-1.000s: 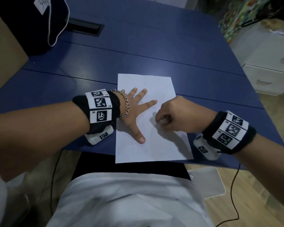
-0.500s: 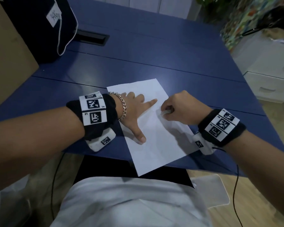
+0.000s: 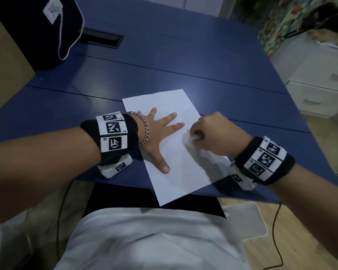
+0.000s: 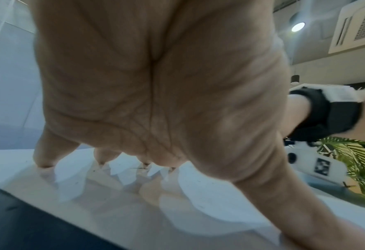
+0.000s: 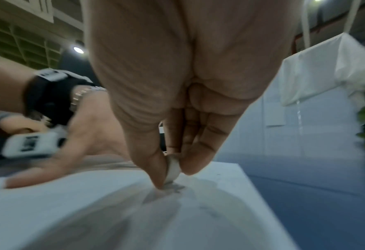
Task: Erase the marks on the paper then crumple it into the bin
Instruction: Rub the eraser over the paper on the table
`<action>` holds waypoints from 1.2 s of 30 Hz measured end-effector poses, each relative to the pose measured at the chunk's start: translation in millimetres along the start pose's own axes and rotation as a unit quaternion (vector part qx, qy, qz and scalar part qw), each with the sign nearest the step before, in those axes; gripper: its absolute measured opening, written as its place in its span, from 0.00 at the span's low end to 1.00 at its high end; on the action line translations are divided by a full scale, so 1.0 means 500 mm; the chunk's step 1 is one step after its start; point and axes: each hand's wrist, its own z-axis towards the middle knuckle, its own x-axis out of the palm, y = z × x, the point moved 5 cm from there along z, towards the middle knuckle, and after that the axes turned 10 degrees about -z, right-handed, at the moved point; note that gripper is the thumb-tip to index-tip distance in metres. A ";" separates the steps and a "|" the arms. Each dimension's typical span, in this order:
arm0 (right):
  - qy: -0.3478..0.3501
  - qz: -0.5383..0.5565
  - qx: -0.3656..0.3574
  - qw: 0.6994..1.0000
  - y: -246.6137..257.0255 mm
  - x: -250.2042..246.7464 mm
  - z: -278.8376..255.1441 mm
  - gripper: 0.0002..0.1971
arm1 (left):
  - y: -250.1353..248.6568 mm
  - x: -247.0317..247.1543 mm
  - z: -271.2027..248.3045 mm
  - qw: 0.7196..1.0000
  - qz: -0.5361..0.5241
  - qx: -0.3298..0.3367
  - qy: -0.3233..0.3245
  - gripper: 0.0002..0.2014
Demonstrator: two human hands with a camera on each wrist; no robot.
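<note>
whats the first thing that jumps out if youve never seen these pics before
The white paper stands out, lying askew on the blue table with one corner past the near edge. The left hand presses flat on it with spread fingers, while the right hand pinches a small white eraser against the sheet. Black wristbands with square printed markers wrap both wrists.

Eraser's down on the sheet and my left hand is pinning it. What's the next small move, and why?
Probably another short rub over the same spot. The right hand pinches the eraser onto grey smudges that show on the paper, and the left hand lies flat on it, so crumpling looks premature.
</note>
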 end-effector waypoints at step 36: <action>-0.034 0.046 -0.027 0.998 0.044 -0.012 0.057 0.06 | 0.042 0.020 -0.020 0.999 -0.016 0.029 -0.015 0.77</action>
